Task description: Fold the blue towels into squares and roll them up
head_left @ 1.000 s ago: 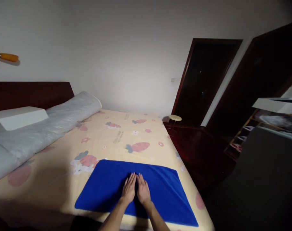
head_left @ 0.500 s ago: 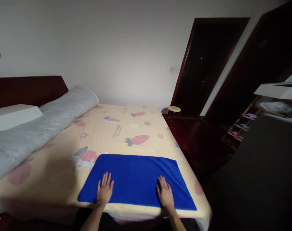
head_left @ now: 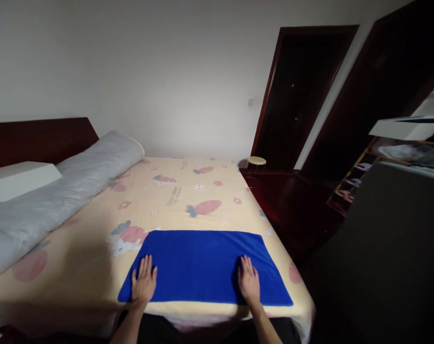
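A blue cloth point(head_left: 198, 267) lies spread out near the front edge of the bed point(head_left: 188, 222), which has a pale yellow sheet printed with carrots and flowers. Flat on the cloth's left part rests my left hand point(head_left: 144, 281), its fingers stretched out and pointing away from me. On the right part is my right hand point(head_left: 249, 280), palm down with the fingers extended; a dark shadow falls to its left. Neither hand grips anything. A few slight creases run through the cloth's right side.
A rolled grey quilt point(head_left: 91, 165) lies along the bed's left side, with a white box point(head_left: 23, 179) by the dark headboard point(head_left: 41, 141). Beyond the bed's far right corner stands a round stool point(head_left: 256, 160). A dark grey covered object point(head_left: 388, 248) and a shelf rack point(head_left: 356, 174) are at right.
My left hand has slid left across the cloth toward its left edge. My right hand has shifted slightly to the right. The view has turned a little.
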A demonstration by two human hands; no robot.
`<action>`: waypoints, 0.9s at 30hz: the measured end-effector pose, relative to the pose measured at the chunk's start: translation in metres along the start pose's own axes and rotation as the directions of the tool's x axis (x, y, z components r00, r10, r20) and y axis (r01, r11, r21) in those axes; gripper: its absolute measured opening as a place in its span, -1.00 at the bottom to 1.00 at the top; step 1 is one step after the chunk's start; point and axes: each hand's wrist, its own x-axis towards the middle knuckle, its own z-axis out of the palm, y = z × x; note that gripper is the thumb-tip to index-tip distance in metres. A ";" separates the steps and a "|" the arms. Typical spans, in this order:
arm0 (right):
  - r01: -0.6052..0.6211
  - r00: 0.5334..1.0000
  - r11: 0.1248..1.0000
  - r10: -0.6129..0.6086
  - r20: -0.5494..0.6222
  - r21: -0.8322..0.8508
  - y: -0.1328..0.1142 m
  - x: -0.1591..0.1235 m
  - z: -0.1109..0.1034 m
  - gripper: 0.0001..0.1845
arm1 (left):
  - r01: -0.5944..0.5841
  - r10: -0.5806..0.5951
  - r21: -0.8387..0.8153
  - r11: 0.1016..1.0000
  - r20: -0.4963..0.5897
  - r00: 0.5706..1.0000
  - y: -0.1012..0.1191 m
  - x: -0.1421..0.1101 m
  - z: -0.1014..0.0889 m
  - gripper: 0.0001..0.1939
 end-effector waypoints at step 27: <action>-0.092 0.993 0.990 0.084 -0.078 -0.108 0.093 0.017 -0.009 -0.32 | 0.010 -0.027 0.154 0.988 0.108 0.994 -0.040 0.013 0.005 -0.45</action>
